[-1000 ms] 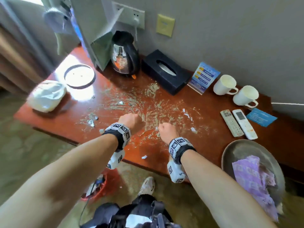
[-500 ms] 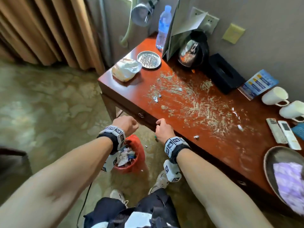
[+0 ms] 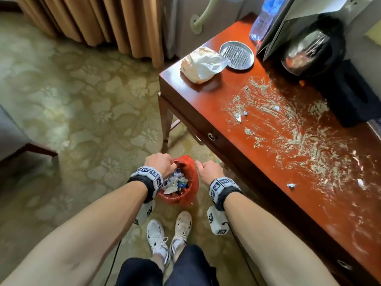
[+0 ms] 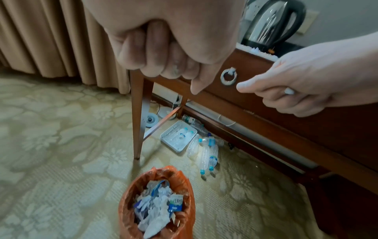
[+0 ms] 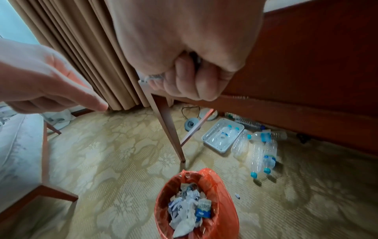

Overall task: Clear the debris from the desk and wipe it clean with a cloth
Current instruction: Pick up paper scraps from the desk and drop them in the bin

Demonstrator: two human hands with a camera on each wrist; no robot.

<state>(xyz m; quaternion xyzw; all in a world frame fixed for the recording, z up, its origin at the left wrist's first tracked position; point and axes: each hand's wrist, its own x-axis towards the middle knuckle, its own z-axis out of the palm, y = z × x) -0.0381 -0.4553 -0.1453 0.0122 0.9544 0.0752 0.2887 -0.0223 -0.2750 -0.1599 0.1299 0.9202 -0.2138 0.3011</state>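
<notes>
Both my hands hang over a small bin with a red liner (image 3: 185, 159) on the carpet, full of paper scraps. My left hand (image 3: 159, 164) is a tight fist above its left rim; the left wrist view shows its fingers (image 4: 163, 64) curled and dusty, with no scrap visible. My right hand (image 3: 208, 170) hovers at the bin's right rim, its fingers (image 5: 184, 84) curled round white paper scraps (image 5: 146, 79). The red-brown desk (image 3: 206, 96) stands to the right, smeared with grey-white debris (image 3: 299, 141) and a few paper bits.
On the desk's far end are a white crumpled bag (image 3: 203, 65), a round metal tray (image 3: 237, 55), a water bottle (image 3: 261, 19), a kettle (image 3: 313, 52) and a black tissue box (image 3: 350, 96). Empty bottles (image 4: 204, 150) and a white basket (image 4: 178, 135) lie under the desk.
Both fists have left the desk top, passed its front edge and dropped down over the red bin. My view has swung left and down with them.
</notes>
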